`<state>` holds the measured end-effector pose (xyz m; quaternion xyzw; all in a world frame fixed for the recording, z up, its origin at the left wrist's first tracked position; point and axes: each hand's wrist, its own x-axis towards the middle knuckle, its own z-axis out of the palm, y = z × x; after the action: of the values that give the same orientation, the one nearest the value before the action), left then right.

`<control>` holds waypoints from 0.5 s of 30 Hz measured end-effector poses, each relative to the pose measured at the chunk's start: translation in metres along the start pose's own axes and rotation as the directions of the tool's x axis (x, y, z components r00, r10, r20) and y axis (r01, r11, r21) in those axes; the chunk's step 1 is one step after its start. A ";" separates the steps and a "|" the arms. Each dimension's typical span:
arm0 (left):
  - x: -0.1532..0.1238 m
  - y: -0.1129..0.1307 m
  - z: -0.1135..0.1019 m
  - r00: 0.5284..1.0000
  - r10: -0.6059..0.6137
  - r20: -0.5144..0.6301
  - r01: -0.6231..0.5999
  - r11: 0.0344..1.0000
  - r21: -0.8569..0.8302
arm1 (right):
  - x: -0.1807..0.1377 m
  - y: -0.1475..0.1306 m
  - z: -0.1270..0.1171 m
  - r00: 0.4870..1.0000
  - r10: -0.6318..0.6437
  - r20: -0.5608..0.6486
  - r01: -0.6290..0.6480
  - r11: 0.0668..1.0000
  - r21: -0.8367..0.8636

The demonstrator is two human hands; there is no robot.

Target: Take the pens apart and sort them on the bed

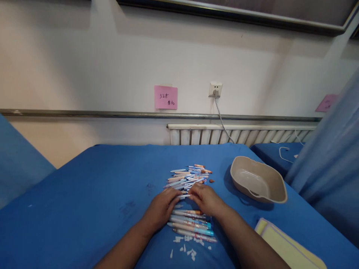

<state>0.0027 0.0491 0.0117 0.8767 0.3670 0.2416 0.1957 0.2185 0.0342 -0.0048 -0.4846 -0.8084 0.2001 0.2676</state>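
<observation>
My left hand (pixel 162 206) and my right hand (pixel 205 199) meet over a blue-covered table (pixel 92 201). Both pinch one thin white pen (pixel 184 195) held crosswise between their fingertips. Beyond the hands lies a loose pile of pens (pixel 188 175), white, blue and orange. Between my forearms a row of several pens (pixel 192 224) lies side by side, some with turquoise ends. Small white bits (pixel 187 251) are scattered on the cloth nearer to me.
A beige oval basin (pixel 259 180) stands to the right of the pens. A yellow folded cloth (pixel 288 244) lies at the near right edge. A radiator (pixel 241 135), a wall socket (pixel 215 89) with a cable and a pink note (pixel 166 97) are behind.
</observation>
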 end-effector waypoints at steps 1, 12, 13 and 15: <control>0.000 -0.001 -0.001 1.000 -0.022 -0.007 0.022 1.000 0.019 | 0.000 0.003 -0.002 1.000 0.009 0.005 -0.009 1.000 -0.014; -0.003 -0.008 0.007 0.993 -0.052 -0.106 0.056 0.998 0.035 | 0.000 0.012 -0.009 0.991 0.095 -0.092 -0.092 0.995 0.040; -0.003 -0.007 0.009 0.992 -0.048 -0.112 0.051 0.998 0.024 | 0.001 0.009 -0.006 0.995 0.072 -0.072 -0.068 0.996 0.053; -0.004 -0.005 0.013 0.993 -0.043 -0.106 0.044 0.999 0.006 | 0.002 0.004 -0.001 0.999 0.028 -0.028 -0.026 0.998 0.061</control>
<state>0.0047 0.0475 -0.0025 0.8553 0.3969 0.2818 0.1774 0.2204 0.0379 -0.0059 -0.4898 -0.7914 0.2212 0.2913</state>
